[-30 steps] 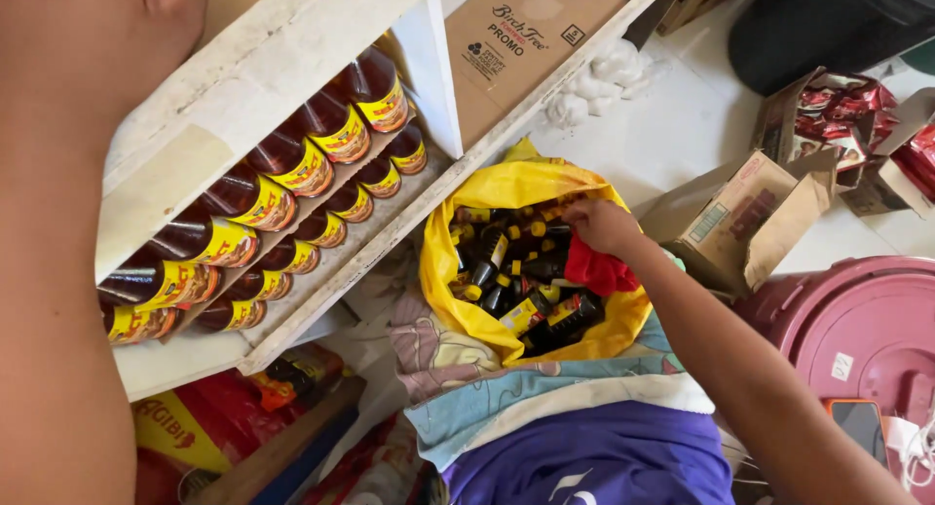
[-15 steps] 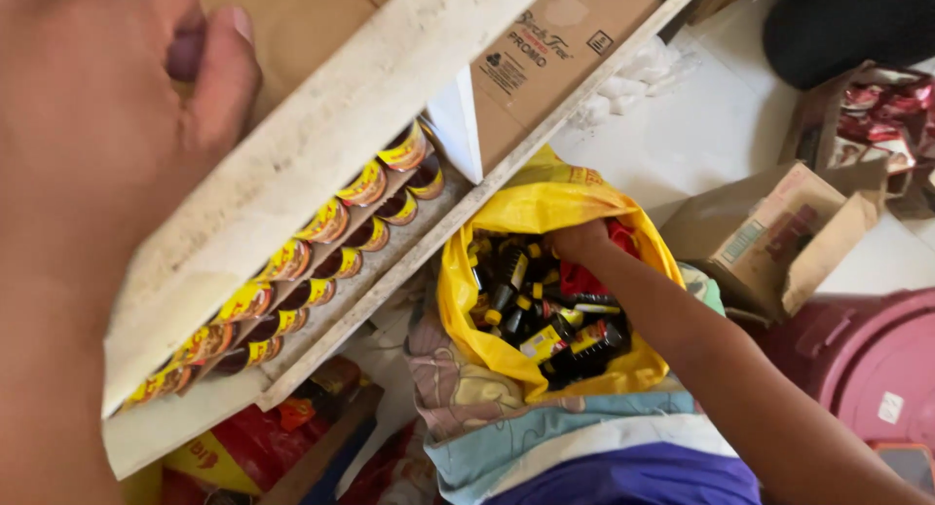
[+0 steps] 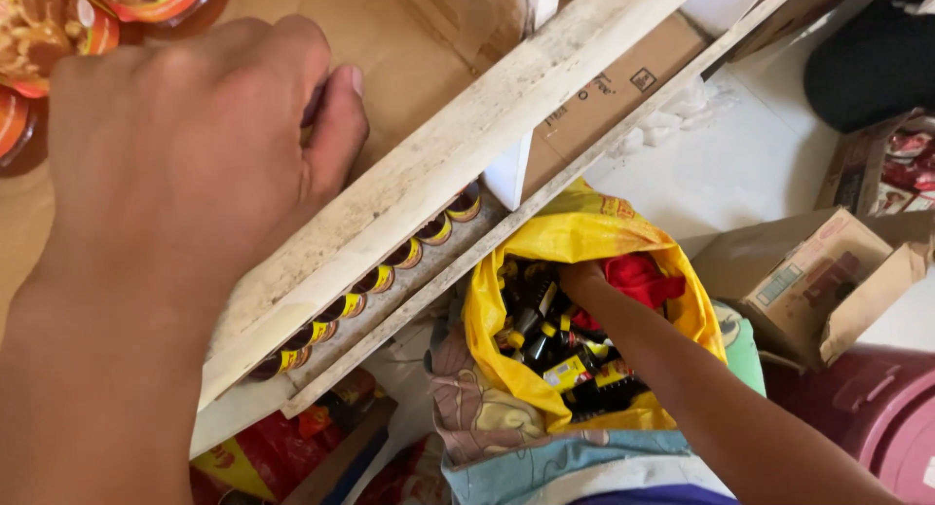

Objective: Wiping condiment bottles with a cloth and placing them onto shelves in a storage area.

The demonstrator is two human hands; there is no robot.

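Note:
My left hand [image 3: 185, 164] is raised over the brown top shelf [image 3: 409, 47], fingers curled tight against the thumb. A dark sliver of some small item [image 3: 314, 104] shows between them; the rest is hidden. My right hand [image 3: 582, 276] reaches down into an open yellow plastic bag [image 3: 584, 227] on the floor. Its fingers are buried among several small dark bottles with yellow labels [image 3: 545, 354], next to something red [image 3: 643, 276]. A row of similar dark bottles with yellow-red labels [image 3: 390, 261] lies on the lower shelf behind a pale wooden rail [image 3: 467, 145].
Jars with orange-red labels [image 3: 49, 28] stand at the top left of the shelf. A closed cardboard carton [image 3: 614, 86] sits under the rail. An open cardboard box [image 3: 808, 271] and a maroon plastic tub [image 3: 877, 417] are at the right. Patterned cloth [image 3: 487, 417] lies below the bag.
My left hand has risen and closed in over the top shelf, now filling the left of the view. My right hand has stayed in the yellow bag.

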